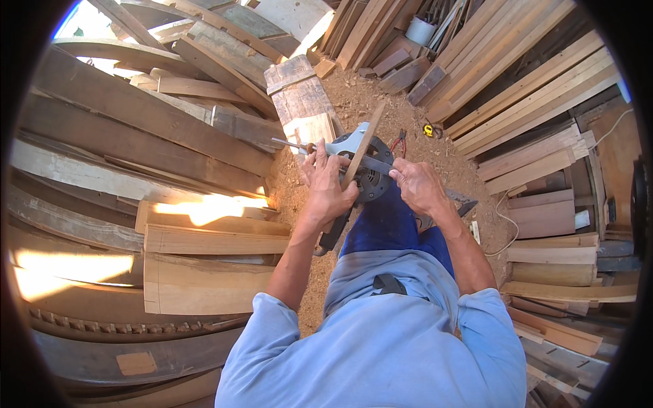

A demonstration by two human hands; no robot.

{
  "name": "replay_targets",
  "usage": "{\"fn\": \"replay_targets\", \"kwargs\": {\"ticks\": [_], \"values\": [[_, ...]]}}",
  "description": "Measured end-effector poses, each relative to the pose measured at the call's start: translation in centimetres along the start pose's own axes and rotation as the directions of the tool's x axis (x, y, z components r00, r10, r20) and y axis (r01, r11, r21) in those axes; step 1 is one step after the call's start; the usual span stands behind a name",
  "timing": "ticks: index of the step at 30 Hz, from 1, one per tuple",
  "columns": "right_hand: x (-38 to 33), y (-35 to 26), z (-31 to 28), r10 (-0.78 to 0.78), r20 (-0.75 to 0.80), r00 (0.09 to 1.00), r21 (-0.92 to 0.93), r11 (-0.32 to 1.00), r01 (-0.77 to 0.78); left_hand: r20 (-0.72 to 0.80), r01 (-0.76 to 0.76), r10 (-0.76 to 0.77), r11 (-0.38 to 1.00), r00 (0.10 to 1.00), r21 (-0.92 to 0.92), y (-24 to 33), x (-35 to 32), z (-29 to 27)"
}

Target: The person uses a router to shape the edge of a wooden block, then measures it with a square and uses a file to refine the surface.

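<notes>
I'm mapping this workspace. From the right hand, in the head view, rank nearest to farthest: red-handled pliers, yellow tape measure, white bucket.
From the right hand:
1. Red-handled pliers, on the sawdust just above it.
2. Yellow tape measure, a little farther up and right.
3. White bucket, far up among the stacked boards.

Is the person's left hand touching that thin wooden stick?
Touching. The head view shows the left hand wrapped around the thin wooden stick, which stands up out of its fingers in front of the grey power saw.

Your power tool (364,170) sits between your hands – planks (197,272) stacked left | boards (537,102) right – sawdust floor (435,149) beneath.
</notes>
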State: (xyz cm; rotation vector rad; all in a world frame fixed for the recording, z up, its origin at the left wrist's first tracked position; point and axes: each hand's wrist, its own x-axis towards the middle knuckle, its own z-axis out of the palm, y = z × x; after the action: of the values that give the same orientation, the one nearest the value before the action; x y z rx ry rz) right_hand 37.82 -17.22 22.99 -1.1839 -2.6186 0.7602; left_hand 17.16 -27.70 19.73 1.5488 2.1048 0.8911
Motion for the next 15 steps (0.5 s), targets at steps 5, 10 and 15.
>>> {"fn": "replay_targets", "kwargs": {"ticks": [5, 10, 15], "values": [[0.02, 0.03, 0.15, -0.001, -0.017, 1.0, 0.013, 1.0, 0.002, -0.015, 0.001, -0.001, 1.0, 1.0, 0.015, -0.07, -0.39, 0.25], [-0.08, -0.11, -0.03, 0.005, -0.008, 1.0, 0.008, 1.0, -0.005, 0.02, 0.028, -0.028, 0.999, 0.999, 0.017, 0.35, -0.42, -0.18], [-0.28, -0.75, -0.28, 0.024, 0.0, 1.0, -0.02, 1.0, -0.024, 0.002, 0.007, -0.007, 0.999, 1.0, 0.032, 0.13, -0.31, 0.04]]}}
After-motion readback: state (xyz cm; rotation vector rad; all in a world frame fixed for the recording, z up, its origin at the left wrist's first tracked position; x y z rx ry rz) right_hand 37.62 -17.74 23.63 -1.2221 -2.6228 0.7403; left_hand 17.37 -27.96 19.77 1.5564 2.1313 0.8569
